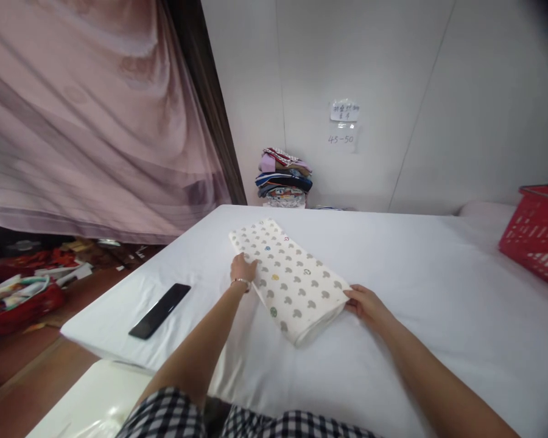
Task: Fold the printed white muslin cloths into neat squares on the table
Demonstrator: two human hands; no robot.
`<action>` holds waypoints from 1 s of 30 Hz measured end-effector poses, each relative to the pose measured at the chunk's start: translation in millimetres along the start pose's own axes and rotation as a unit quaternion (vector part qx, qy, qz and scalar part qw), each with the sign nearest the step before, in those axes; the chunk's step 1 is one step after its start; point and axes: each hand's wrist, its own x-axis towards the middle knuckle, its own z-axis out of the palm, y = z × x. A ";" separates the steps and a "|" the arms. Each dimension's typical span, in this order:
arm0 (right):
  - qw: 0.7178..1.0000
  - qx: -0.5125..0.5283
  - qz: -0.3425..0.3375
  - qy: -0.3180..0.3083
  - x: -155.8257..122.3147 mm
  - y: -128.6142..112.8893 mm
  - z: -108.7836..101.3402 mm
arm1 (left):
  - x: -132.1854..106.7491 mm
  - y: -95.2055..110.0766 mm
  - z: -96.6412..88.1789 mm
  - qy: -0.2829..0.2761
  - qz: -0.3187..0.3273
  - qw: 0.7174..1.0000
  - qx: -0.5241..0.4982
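A folded white cloth [285, 274] printed with grey mushroom-like shapes and a few coloured ones lies slantwise on the white-covered table [393, 255]. At its left edge is my left hand [243, 269], with a bracelet on the wrist; its fingers are curled onto the cloth's border. The near right corner is pinched between the thumb and fingers of my right hand [366, 305]. Rounded folds show along the cloth's near short end. Some fingertips of both hands are hidden.
A black phone-like slab [159, 310] lies on the table's left. Folded fabrics [284, 176] are stacked at the back by the wall. A red plastic basket [534, 234] stands at the right. Pink curtain [95, 121] hangs at left, above a red floor container [22, 304].
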 end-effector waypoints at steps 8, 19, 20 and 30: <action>0.998 0.031 -0.056 -0.029 -2.3 5.6 17.5 | -138.1 53.1 16.0 -0.167 0.303 0.935 -0.076; 0.990 0.003 -0.122 -0.072 -13.3 13.6 17.3 | -172.3 114.3 62.3 -0.216 0.214 0.952 -0.022; 0.990 0.013 -0.121 -0.066 -11.8 14.8 15.8 | -169.4 114.2 63.9 -0.218 0.193 0.956 -0.036; 0.994 0.001 -0.103 0.046 6.1 16.8 18.9 | -147.8 108.4 53.4 -0.234 0.146 0.957 -0.086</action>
